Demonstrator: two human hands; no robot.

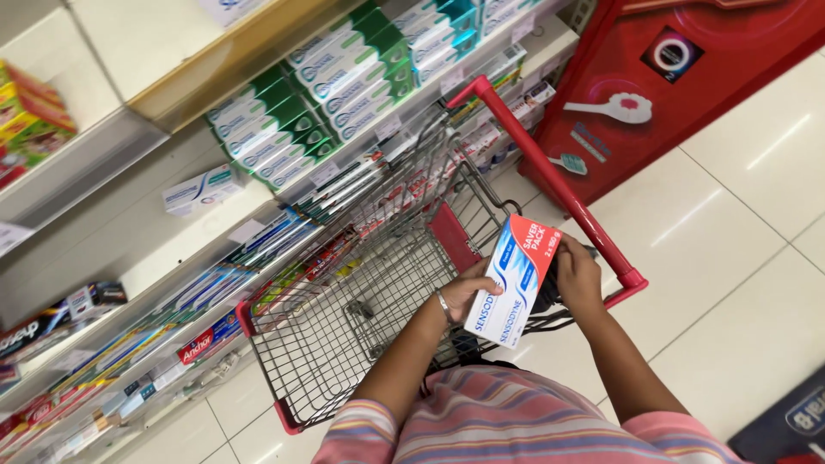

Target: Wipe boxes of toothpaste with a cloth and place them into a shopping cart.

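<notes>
A white, blue and red toothpaste box (514, 279) is held upright over the near end of a wire shopping cart (344, 318). My left hand (468, 290) grips the box's left edge; a bangle shows on that wrist. On the box's right side my right hand (577, 277) closes around its edge, just inside the cart's red handle (550, 176). The cart basket looks empty, with a red flap at its seat.
Store shelves (172, 258) packed with toothpaste boxes run along the left, close to the cart. A red display stand (679, 77) stands ahead on the right. White floor tiles (730, 258) spread to the right, and a dark mat (791, 421) lies at the bottom right corner.
</notes>
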